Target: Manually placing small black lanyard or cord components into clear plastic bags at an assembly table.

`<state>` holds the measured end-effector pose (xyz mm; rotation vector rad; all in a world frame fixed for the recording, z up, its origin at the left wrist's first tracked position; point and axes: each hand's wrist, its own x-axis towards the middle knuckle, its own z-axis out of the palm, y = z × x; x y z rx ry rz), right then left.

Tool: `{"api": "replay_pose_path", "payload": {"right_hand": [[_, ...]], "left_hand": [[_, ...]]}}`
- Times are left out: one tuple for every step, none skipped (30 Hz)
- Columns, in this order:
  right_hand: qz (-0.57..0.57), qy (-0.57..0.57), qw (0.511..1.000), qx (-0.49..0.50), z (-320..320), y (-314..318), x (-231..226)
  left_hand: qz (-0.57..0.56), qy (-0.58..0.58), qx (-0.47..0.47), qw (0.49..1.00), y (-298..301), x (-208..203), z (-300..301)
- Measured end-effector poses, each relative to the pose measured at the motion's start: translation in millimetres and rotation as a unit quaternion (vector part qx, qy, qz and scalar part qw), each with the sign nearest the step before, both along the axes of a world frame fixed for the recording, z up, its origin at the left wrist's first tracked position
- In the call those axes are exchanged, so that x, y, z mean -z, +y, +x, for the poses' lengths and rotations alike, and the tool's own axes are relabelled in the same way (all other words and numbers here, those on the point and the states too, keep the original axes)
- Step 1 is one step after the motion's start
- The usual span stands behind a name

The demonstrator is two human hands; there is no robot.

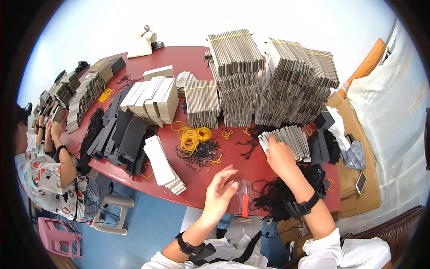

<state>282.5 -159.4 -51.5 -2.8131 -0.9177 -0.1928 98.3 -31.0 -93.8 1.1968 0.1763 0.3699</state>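
My right hand [281,156] reaches to the left end of a row of thin grey-white card pieces [293,140], its fingers bent and pinching one at that end. Nearer the table's front edge, my left hand [217,195] is raised with nothing in it, fingers stretched and thumb apart. A red-handled tool [245,206] lies at the front edge between my forearms. Under my right forearm spreads a heap of black cords [271,196]. Beyond my left hand are yellow rubber bands [191,140] and a pile of small black bits [201,154].
Tall banded card stacks [237,54] rise at the back. White tags [162,168] fan out on the red table [179,58], near black card stacks [123,139]. A co-worker [47,179] works at far left. A phone [360,183] lies on cardboard at right.
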Motion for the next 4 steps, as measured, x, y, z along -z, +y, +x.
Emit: {"api": "replay_pose_path", "payload": {"right_hand": [[0.002,0.004,1.000,-0.001,3.2,3.8,1.4],[0.010,0.007,1.000,-0.010,6.3,7.1,3.0],[0.017,0.011,1.000,-0.019,9.1,9.6,4.7],[-0.006,0.019,1.000,-0.011,12.5,11.8,6.2]], "left_hand": [[0.009,-0.004,-0.001,1.000,-0.3,1.6,-2.5],[0.013,0.000,0.000,1.000,0.9,3.2,-4.8],[0.089,0.020,-0.006,0.996,4.1,4.8,-7.9],[0.164,0.041,-0.012,0.986,9.2,6.6,-11.3]]}}
